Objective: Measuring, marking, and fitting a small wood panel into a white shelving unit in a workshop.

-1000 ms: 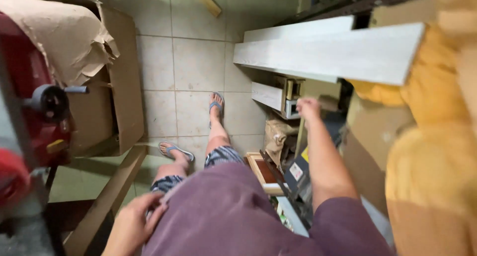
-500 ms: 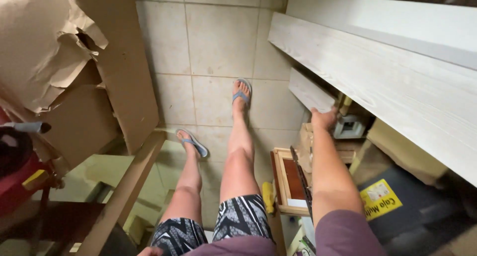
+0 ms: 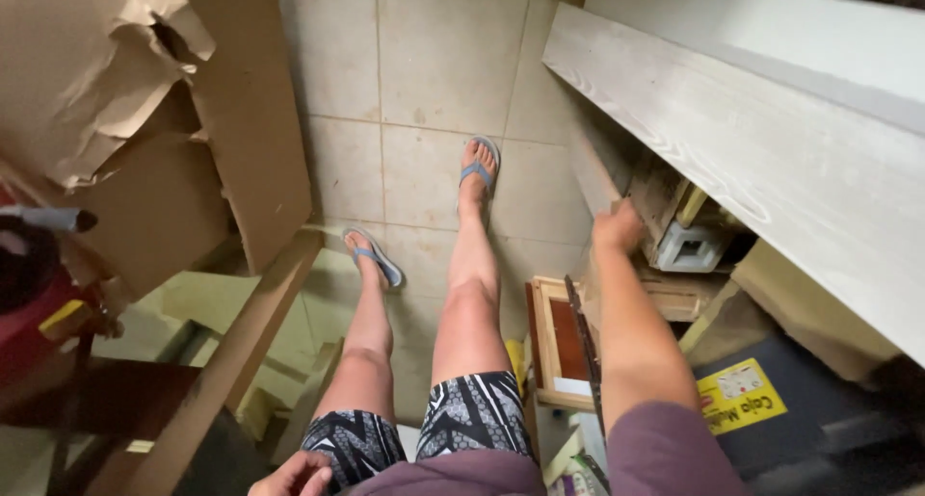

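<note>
The grey-white plank (image 3: 593, 164) leans low on the right, under the long pale boards (image 3: 771, 169) that slant across the upper right corner; the right hand (image 3: 617, 228) reaches down to its lower end and rests on the edge there, fingers curled over it, though from above I cannot tell whether they truly clamp it or only touch; just beside that hand, to the right, a small grey block with a square hole (image 3: 689, 250) sits among wooden offcuts; below the forearm a shallow wooden frame with a reddish panel (image 3: 559, 337) stands on the floor, and further right a dark box with a yellow label (image 3: 742, 395) lies half in shadow. The left hand (image 3: 294, 477) is well apart from the plank, at the bottom edge of the view beside the patterned shorts (image 3: 472, 414), fingers loosely bent and holding nothing. Two bare legs in grey-blue flip-flops (image 3: 479, 164) stand on the beige floor tiles (image 3: 443, 63); to the left, torn brown cardboard (image 3: 106, 82) hangs over a flat sheet, and a wooden beam (image 3: 231, 361) runs down towards the corner.
</note>
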